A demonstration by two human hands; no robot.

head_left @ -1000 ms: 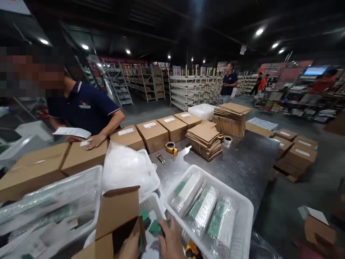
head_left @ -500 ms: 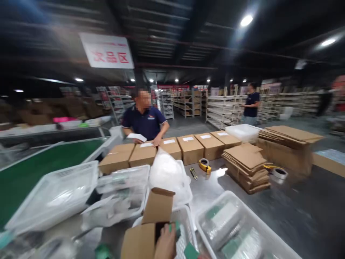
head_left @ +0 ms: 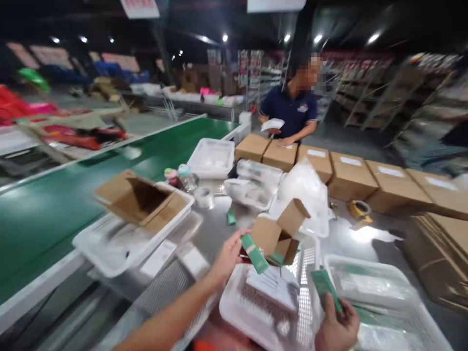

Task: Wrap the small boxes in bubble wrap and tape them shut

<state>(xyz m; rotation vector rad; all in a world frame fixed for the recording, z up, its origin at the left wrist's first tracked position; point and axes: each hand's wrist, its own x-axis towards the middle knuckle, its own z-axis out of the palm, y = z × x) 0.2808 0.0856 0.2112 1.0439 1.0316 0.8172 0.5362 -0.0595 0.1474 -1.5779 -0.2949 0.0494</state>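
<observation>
My left hand point(head_left: 229, 256) is closed on a slim green box point(head_left: 255, 254) with a pale band. It is held just in front of an open cardboard box point(head_left: 266, 233), whose flaps stand up and which has something green inside. My right hand point(head_left: 338, 324) grips a second green box point(head_left: 323, 285) between thumb and fingers, to the right. Between the hands lies a white basket point(head_left: 234, 312) holding a stack of white papers or flat packs point(head_left: 272, 287). Another small green box point(head_left: 230, 217) sits on the metal table beyond my left hand.
A basket of bagged goods point(head_left: 383, 287) stands at the right. At left, an open carton point(head_left: 141, 200) rests on a white tray point(head_left: 106, 258) beside a green conveyor point(head_left: 66, 195). Closed cartons point(head_left: 351, 178) line the back, where a co-worker point(head_left: 288, 112) stands holding something white.
The view has swung left and down. The hand earlier at the open box is now apart from it; both hands show green boxes. The co-worker's hands remain at the cartons.
</observation>
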